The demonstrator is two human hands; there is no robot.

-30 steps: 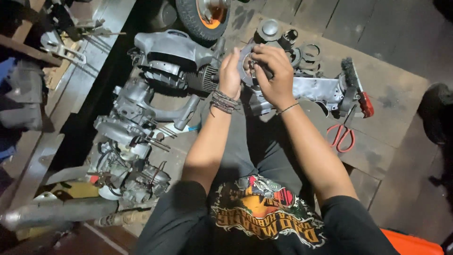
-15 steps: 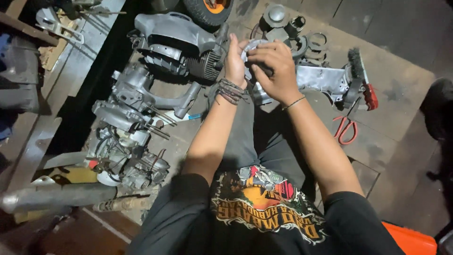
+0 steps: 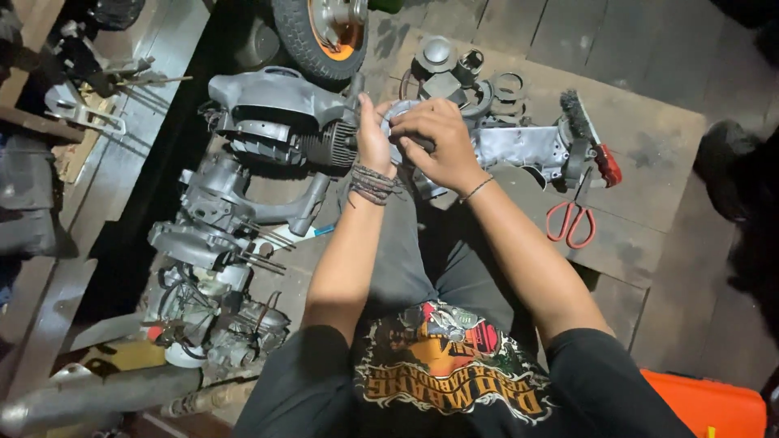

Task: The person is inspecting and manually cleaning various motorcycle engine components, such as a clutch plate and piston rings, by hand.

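Left hand (image 3: 375, 139) and right hand (image 3: 438, 139) both closed round a round metal part (image 3: 400, 113), mostly hidden under the fingers. Red scissors (image 3: 570, 223) at 3 o'clock, engine block (image 3: 276, 118) at 9, wheel (image 3: 324, 28) at 12, cut off. Wooden floor (image 3: 649, 130), dim.

We count two hands, the left hand (image 3: 373, 142) and the right hand (image 3: 438, 142), both on one round metal part (image 3: 399, 113). One pair of red-handled scissors (image 3: 570, 223), one wire brush (image 3: 586, 134) with a red end, one wheel (image 3: 323, 32) with an orange hub. At least three engine assemblies (image 3: 276, 118) along the left; loose rings (image 3: 510, 85) too cluttered to count.
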